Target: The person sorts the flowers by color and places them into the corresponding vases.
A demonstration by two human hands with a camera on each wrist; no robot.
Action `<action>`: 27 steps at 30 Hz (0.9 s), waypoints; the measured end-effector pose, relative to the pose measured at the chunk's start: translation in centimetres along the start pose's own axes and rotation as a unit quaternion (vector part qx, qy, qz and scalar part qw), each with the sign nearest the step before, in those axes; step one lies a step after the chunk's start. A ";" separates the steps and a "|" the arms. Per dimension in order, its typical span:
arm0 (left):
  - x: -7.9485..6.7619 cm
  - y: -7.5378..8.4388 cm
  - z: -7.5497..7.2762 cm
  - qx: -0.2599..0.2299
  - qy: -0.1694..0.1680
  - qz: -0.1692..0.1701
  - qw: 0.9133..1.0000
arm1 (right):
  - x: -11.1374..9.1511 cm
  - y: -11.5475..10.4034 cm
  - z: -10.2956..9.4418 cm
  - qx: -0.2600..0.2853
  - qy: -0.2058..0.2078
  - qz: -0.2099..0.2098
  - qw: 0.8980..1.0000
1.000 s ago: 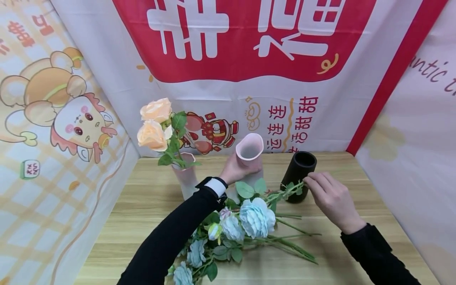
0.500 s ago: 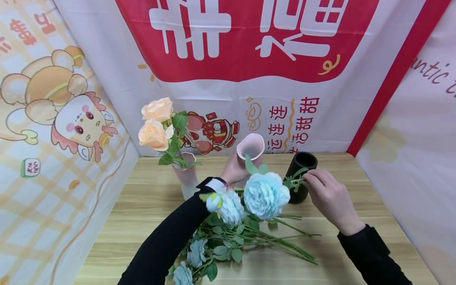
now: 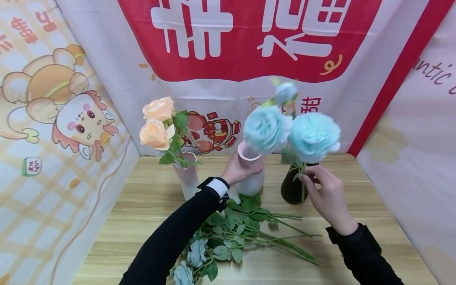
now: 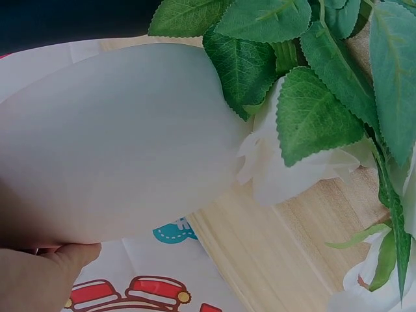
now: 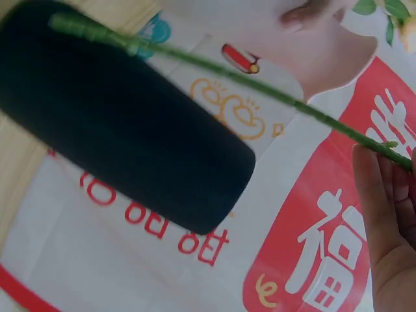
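My left hand grips the neck of a pinkish-white vase at the middle back; its rounded body fills much of the left wrist view. With fingertips and thumb, my right hand pinches a spray of blue peonies. It stands upright with two full blooms and a blurred bud, partly covering the mouths of both vases. Its bare green stem hangs down in front of the black vase, outside it. Whether stem and vase touch, I cannot tell.
A second pinkish vase with peach roses stands at the back left. More blue flowers lie across the front, their stems pointing right. Printed cloth walls the back and sides of the wooden table.
My right hand has lifted the blue peony spray from the pile and swung its blooms up and to the right, from lying to upright. The left hand stays on its vase.
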State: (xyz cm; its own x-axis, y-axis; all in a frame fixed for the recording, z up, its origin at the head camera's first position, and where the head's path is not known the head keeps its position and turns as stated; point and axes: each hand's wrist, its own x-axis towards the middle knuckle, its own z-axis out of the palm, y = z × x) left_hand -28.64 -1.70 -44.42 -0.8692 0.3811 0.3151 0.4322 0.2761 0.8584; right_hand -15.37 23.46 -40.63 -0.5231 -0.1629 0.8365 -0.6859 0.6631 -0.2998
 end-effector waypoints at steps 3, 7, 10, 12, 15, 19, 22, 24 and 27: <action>-1.0 2.8 -0.5 -0.008 -0.002 -0.004 1.000 | 0.0 -0.5 0.0 0.028 0.003 0.063 0.998; -0.5 1.0 -0.2 -0.011 0.000 -0.001 1.000 | 0.3 -1.1 0.0 0.085 0.005 0.146 0.986; 0.1 -0.8 0.2 -0.008 0.007 0.003 1.000 | 0.7 -1.7 0.1 0.134 0.025 0.195 0.971; 0.3 -1.7 0.3 -0.007 0.008 0.007 1.000 | 0.9 -2.2 0.1 0.163 0.046 0.221 0.961; 0.5 -2.1 0.4 -0.010 0.005 0.010 1.000 | 1.2 -2.8 0.2 0.191 0.080 0.237 0.949; 0.5 -1.9 0.4 -0.009 0.003 0.000 1.000 | 1.0 -2.5 0.5 0.235 0.124 0.255 0.930; 0.5 -1.7 0.4 -0.007 0.002 -0.002 1.000 | 0.8 -1.7 0.9 0.288 0.163 0.268 0.905; 0.5 -1.7 0.4 -0.006 0.002 -0.001 1.000 | 0.6 -1.1 1.1 0.321 0.187 0.277 0.886; 0.5 -1.8 0.4 -0.006 0.004 0.003 1.000 | 0.8 -0.7 1.3 0.361 0.214 0.286 0.862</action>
State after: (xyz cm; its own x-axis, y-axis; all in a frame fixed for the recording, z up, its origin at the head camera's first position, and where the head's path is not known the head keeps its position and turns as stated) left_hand -29.73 -1.67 -46.01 -0.8682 0.3757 0.3241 0.4353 0.2634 0.8609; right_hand -15.89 21.92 -40.34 -0.7514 0.4262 0.5038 -0.5946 -0.1062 -0.7970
